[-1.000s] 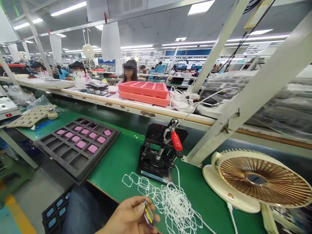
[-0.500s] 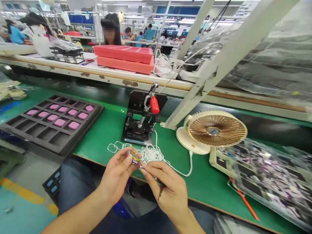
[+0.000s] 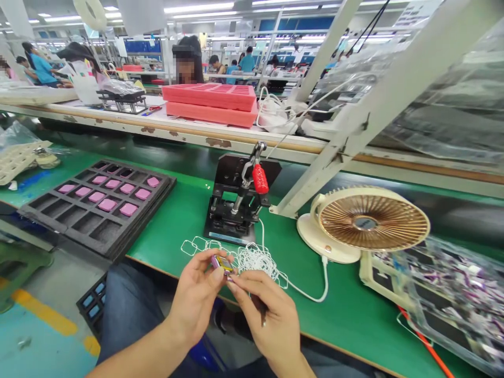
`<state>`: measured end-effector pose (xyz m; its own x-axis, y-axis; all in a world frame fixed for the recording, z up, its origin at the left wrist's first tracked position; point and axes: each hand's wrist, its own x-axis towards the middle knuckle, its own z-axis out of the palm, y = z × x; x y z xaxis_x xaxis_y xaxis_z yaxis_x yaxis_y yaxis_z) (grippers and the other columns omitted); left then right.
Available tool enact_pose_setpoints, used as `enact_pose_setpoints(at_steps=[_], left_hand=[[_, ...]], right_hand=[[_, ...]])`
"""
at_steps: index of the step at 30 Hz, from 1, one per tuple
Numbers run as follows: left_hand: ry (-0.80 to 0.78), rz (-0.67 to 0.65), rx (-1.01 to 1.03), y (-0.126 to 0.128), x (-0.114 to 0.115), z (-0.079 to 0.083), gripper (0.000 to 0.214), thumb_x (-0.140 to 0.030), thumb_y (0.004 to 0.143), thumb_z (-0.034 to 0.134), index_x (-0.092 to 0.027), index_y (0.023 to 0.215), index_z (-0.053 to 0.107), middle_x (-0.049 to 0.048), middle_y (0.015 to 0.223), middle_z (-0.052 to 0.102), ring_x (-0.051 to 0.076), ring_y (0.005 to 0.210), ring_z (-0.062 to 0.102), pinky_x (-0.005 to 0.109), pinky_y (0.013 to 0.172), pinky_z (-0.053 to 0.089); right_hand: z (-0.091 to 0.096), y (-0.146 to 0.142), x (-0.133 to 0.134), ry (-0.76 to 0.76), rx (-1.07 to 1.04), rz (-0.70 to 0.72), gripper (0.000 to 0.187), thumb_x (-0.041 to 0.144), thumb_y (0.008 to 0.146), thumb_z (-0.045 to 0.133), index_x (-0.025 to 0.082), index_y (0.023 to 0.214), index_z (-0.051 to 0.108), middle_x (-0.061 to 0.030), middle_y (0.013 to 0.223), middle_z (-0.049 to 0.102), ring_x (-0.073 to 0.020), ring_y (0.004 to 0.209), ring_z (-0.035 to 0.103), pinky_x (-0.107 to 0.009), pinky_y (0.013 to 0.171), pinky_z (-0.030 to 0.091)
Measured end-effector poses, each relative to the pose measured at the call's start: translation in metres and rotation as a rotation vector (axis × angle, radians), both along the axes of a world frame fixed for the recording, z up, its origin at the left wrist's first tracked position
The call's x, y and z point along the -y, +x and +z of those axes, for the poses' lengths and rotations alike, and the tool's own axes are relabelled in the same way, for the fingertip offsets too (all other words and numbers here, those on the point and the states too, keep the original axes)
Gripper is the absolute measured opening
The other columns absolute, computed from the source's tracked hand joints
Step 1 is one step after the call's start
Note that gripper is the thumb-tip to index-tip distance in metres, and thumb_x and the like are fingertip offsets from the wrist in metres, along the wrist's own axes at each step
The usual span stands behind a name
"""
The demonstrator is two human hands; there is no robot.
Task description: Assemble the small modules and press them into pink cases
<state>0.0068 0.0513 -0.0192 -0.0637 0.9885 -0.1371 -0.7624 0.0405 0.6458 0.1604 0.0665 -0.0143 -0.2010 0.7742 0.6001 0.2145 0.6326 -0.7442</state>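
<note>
My left hand (image 3: 197, 296) pinches a small flat part (image 3: 222, 263) with a yellow face and purple edge, held just over the front edge of the green bench (image 3: 189, 220). My right hand (image 3: 265, 312) meets it from the right, fingertips closed on the part's right end, and a thin dark tool (image 3: 262, 315) shows under its fingers. Right behind the hands lies a tangle of thin white frames (image 3: 252, 258). Further back stands a black press jig (image 3: 236, 207) with a red-handled lever (image 3: 260, 178).
A black foam tray (image 3: 59, 210) holding several pink parts sits at the left. A cream desk fan (image 3: 364, 223) lies face up at the right, with clear bags of parts (image 3: 452, 283) beyond. Pink trays (image 3: 210, 102) and other workers occupy the back bench.
The view dropped from the bench to my hands. My right hand came in and joined the left on the small part. Between the last two frames the hands barely moved.
</note>
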Motion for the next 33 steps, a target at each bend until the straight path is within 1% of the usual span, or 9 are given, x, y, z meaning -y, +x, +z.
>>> enact_pose_setpoints(at_steps=[3, 6, 10, 14, 19, 26, 28, 30, 33], left_hand=[[0.02, 0.018, -0.021, 0.001, 0.0, -0.003, 0.038, -0.025, 0.082, 0.094, -0.022, 0.117, 0.079, 0.0119, 0.128, 0.075, 0.026, 0.118, 0.072, 0.039, 0.104, 0.059], [0.029, 0.012, -0.042, 0.001, 0.001, -0.004, 0.04, -0.025, 0.081, 0.095, -0.021, 0.117, 0.079, 0.0129, 0.129, 0.076, 0.028, 0.118, 0.073, 0.04, 0.103, 0.06], [0.032, 0.01, -0.036, 0.001, 0.002, -0.002, 0.04, -0.027, 0.08, 0.095, -0.02, 0.115, 0.079, 0.0134, 0.127, 0.076, 0.029, 0.116, 0.074, 0.042, 0.102, 0.061], [0.031, -0.004, -0.016, 0.001, 0.002, -0.003, 0.039, -0.027, 0.081, 0.095, -0.021, 0.115, 0.079, 0.0125, 0.128, 0.074, 0.031, 0.12, 0.073, 0.042, 0.1, 0.062], [0.009, -0.02, -0.011, 0.0, 0.0, -0.006, 0.038, -0.026, 0.08, 0.095, -0.022, 0.114, 0.079, 0.011, 0.126, 0.074, 0.032, 0.123, 0.072, 0.037, 0.096, 0.062], [0.052, -0.024, -0.053, -0.001, 0.0, -0.009, 0.037, -0.024, 0.082, 0.094, -0.023, 0.116, 0.079, 0.0103, 0.127, 0.076, 0.028, 0.124, 0.072, 0.035, 0.102, 0.06], [0.067, -0.029, -0.076, -0.002, 0.001, -0.01, 0.037, -0.024, 0.083, 0.093, -0.024, 0.117, 0.079, 0.0105, 0.128, 0.077, 0.028, 0.124, 0.073, 0.034, 0.102, 0.059], [0.088, -0.031, -0.106, -0.003, 0.001, -0.011, 0.037, -0.024, 0.084, 0.092, -0.024, 0.118, 0.08, 0.0113, 0.129, 0.077, 0.028, 0.123, 0.073, 0.035, 0.103, 0.059], [0.129, -0.028, -0.153, -0.005, 0.001, -0.016, 0.039, -0.027, 0.083, 0.093, -0.023, 0.12, 0.08, 0.0133, 0.129, 0.077, 0.03, 0.12, 0.074, 0.039, 0.104, 0.06]], right_hand=[[0.0, 0.001, -0.001, -0.051, -0.027, -0.01, 0.016, 0.013, 0.1, 0.076, 0.027, 0.105, 0.082, -0.0022, 0.093, 0.076, -0.0138, 0.077, 0.072, -0.022, 0.064, 0.057], [0.001, 0.005, -0.003, -0.07, -0.037, 0.042, 0.013, 0.014, 0.099, 0.078, 0.026, 0.103, 0.082, -0.0026, 0.093, 0.076, -0.0148, 0.081, 0.073, -0.022, 0.067, 0.058], [0.0, 0.009, -0.006, 0.02, -0.031, 0.1, 0.021, 0.008, 0.098, 0.076, 0.026, 0.108, 0.082, -0.003, 0.096, 0.075, -0.0149, 0.085, 0.074, -0.024, 0.076, 0.061], [-0.004, 0.008, -0.003, 0.079, -0.041, 0.076, 0.028, 0.004, 0.098, 0.073, 0.025, 0.114, 0.081, -0.0044, 0.101, 0.073, -0.015, 0.089, 0.073, -0.025, 0.08, 0.061], [-0.006, 0.006, 0.0, 0.028, -0.057, 0.064, 0.024, 0.006, 0.098, 0.073, 0.025, 0.11, 0.081, -0.0036, 0.099, 0.071, -0.0142, 0.086, 0.072, -0.024, 0.077, 0.06], [-0.01, 0.005, -0.002, -0.007, -0.044, 0.033, 0.02, 0.01, 0.099, 0.075, 0.027, 0.108, 0.08, -0.0031, 0.097, 0.072, -0.0157, 0.083, 0.072, -0.025, 0.071, 0.057], [-0.011, 0.004, -0.004, -0.063, -0.049, 0.018, 0.012, 0.015, 0.099, 0.077, 0.027, 0.102, 0.079, -0.002, 0.094, 0.071, -0.0147, 0.075, 0.068, -0.025, 0.063, 0.053], [-0.011, 0.003, -0.005, -0.129, -0.053, -0.006, 0.008, 0.021, 0.097, 0.081, 0.026, 0.096, 0.075, -0.0001, 0.091, 0.068, -0.0117, 0.062, 0.058, -0.024, 0.054, 0.046], [-0.009, 0.007, -0.008, -0.191, 0.001, -0.034, 0.014, 0.028, 0.095, 0.084, 0.026, 0.102, 0.072, 0.0003, 0.095, 0.066, -0.0102, 0.056, 0.047, -0.025, 0.051, 0.043]])
